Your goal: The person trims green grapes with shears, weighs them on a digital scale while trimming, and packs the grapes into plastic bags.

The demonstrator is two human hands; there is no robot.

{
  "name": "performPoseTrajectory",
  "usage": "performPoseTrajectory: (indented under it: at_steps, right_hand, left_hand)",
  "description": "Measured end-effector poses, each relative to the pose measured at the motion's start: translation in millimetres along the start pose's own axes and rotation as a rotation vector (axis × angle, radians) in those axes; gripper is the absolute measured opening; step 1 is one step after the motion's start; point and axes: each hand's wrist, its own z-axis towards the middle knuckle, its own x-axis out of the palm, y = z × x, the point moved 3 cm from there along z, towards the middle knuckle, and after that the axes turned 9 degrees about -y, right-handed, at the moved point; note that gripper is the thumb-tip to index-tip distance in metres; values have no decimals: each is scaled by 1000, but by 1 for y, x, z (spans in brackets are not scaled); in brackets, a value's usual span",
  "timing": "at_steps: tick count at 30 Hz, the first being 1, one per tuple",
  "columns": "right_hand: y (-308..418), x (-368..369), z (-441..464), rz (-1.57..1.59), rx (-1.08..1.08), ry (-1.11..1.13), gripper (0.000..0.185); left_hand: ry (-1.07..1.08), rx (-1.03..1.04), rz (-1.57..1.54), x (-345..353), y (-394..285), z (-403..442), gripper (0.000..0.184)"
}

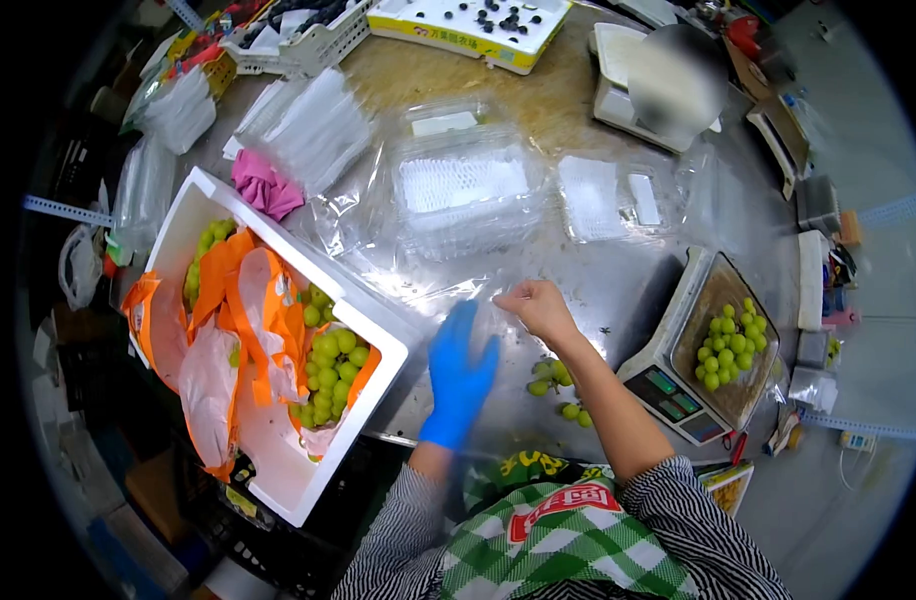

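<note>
My left hand [458, 375], in a blue glove, is open, with its fingers stretched forward and the thumb apart. It is slightly blurred and hovers over the metal table beside the white foam box. My bare right hand [540, 310] is closed in a pinch just to its right; whatever the fingertips hold, if anything, I cannot make out. Small clusters of green grapes [550, 375] lie on the table under my right forearm. A larger bunch of green grapes [730, 342] rests on the digital scale [668, 385] at the right.
The foam box [373, 290] at left contains green grapes and orange-white wrappers [263, 320]. Ahead lie clear plastic trays [468, 215] with white foam netting, a white liner stack [308, 130] and a pink cloth [266, 185]. A yellow-edged carton [468, 45] with dark fruit stands farther back.
</note>
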Motion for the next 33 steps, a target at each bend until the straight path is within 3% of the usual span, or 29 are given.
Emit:
performPoseTrajectory:
  at_steps: [2,3,7,10,12,15,17,19,20,22,25,28,29,32,33]
  right_hand:
    - [18,-14,-14,6,-150,-63,34]
    - [32,-25,-27,-5,-188,-77,33]
    - [55,-89,-69,127,-352,-294,27]
    - [85,-154,-125,456,-251,-406,19]
    - [70,-183,-140,770,-326,-284,18]
    - [45,-191,-157,790,-501,-330,17]
    - [39,-182,-169,728,-536,-175,14]
    - [32,-161,-179,758,-477,-137,8]
    - [26,-152,-180,872,-432,-58,4]
    - [21,-142,-191,948,-413,55,10]
    - [17,-140,-205,995,-393,228,16]
    - [8,-148,-223,960,-381,292,22]
    - [1,-147,-224,993,-433,292,20]
    - [-18,-156,-229,677,-567,157,18]
    - [-23,-161,-232,581,-630,86,18]
  left_hand:
    - [50,280,316,21,-1,11,55]
    - [92,258,371,29,12,14,62]
    - [103,269,495,43,52,28,56]
    - [78,346,468,40,67,25,46]
    - [112,343,504,39,65,24,43]
    - [123,-63,-161,25,43,23,39]
    - [106,-125,-308,-1,-7,20,40]
    - [-27,100,-320,-28,-45,17,46]
    - [-2,0,-489,-40,-59,15,51]
    - [380,-16,-955,-53,-48,10,59]
    - [720,-22,-1053,-47,-108,-23,64]
    - [316,-312,-959,-46,-78,-38,66]
    - [251,-252,-1152,-43,-99,-50,55]
    - [248,-50,-705,-40,-134,-60,40]
    - [197,-113,-679,-37,-141,-65,27]
